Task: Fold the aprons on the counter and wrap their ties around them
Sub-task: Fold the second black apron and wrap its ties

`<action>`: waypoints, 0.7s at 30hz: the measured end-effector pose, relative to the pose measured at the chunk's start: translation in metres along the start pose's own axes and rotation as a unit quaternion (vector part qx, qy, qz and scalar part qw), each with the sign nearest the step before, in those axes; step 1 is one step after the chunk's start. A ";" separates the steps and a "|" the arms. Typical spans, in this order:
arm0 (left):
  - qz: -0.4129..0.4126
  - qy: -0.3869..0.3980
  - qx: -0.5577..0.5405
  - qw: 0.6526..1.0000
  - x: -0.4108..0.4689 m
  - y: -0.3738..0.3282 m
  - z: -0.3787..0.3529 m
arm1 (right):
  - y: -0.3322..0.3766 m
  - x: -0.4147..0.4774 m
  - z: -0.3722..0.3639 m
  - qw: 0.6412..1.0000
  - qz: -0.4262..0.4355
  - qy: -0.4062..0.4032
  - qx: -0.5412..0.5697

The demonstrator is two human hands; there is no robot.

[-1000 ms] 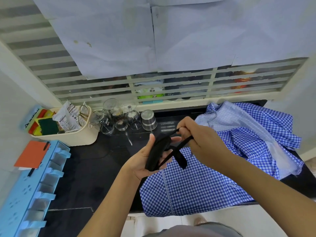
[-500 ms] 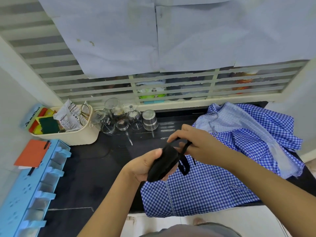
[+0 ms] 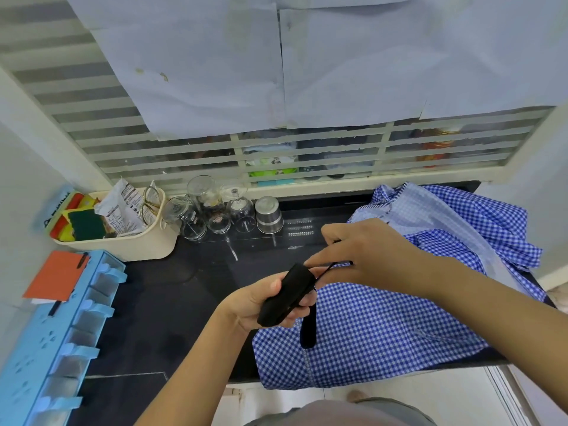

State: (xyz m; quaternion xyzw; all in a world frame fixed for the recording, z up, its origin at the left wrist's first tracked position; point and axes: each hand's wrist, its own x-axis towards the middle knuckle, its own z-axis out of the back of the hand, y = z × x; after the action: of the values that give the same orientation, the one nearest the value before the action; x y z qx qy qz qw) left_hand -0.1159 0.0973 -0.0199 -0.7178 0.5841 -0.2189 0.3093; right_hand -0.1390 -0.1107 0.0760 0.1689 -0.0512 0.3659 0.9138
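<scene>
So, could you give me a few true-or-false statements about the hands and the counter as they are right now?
1. The left hand grips a black bundle. True.
2. The right hand lies flat on the counter. False: it is above the counter and pinches a black tie that comes off the bundle.
3. The blue checked cloth hangs over the counter's front edge. True.
4. The glasses by the window are full of water. False: they look empty and stand mouth down.
5. The cream basket sits at the right end of the counter. False: it is at the left, beside the glasses.
</scene>
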 end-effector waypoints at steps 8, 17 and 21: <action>0.094 -0.089 0.052 0.990 0.016 -0.010 -0.003 | -0.018 0.008 0.009 0.946 -0.237 0.072 0.209; 0.145 -0.268 0.127 0.944 0.036 -0.011 -0.006 | -0.039 0.006 -0.008 0.923 -0.319 0.152 0.150; 0.196 -0.290 0.137 0.927 0.036 0.003 0.009 | -0.053 -0.002 -0.036 0.889 -0.365 0.201 0.190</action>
State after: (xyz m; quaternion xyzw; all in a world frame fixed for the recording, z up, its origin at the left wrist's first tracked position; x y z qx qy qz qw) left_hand -0.1040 0.0635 -0.0307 -0.5720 0.5621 -0.0141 0.5973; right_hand -0.1051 -0.1349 0.0280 0.2688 0.2687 0.0358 0.9243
